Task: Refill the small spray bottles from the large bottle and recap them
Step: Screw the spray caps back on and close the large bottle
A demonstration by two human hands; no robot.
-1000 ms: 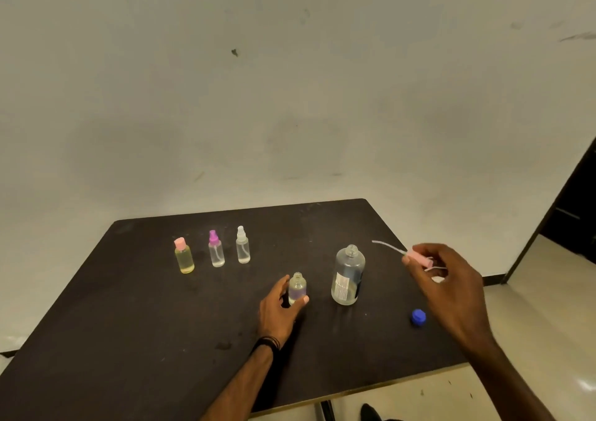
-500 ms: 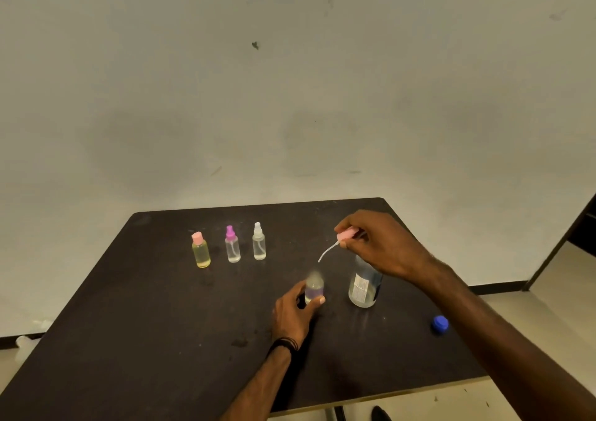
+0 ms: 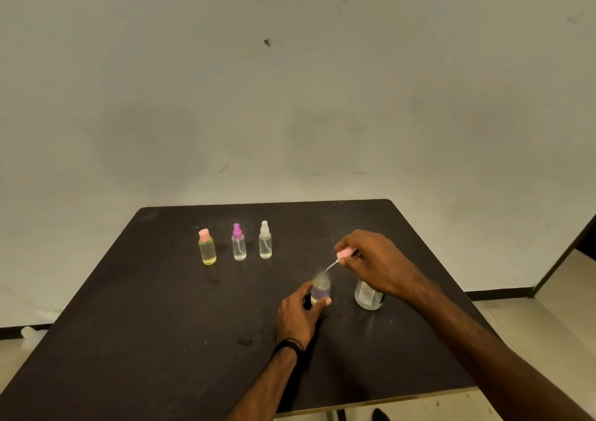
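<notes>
My left hand [image 3: 298, 312] grips a small uncapped spray bottle [image 3: 320, 289] standing on the dark table [image 3: 161, 340]; the bottle looks blurred. My right hand [image 3: 377, 261] pinches a pink spray cap [image 3: 345, 254] just above and right of it, the cap's thin tube slanting down toward the bottle's mouth. The large clear bottle [image 3: 367, 296] stands to the right, its top hidden behind my right hand. At the back left stand three capped small bottles: a yellow one with a pink cap [image 3: 207, 247], a clear one with a magenta sprayer [image 3: 238, 242] and a clear one with a white sprayer [image 3: 265, 240].
A plain wall rises behind the table. The table's right edge drops to a pale floor, with a dark door frame [image 3: 567, 253] at the far right. The blue cap seen before is hidden by my right arm.
My right hand has carried the pink spray cap from the right side of the table leftward, over the large bottle, to just above the small bottle. My left hand keeps hold of the small bottle.
</notes>
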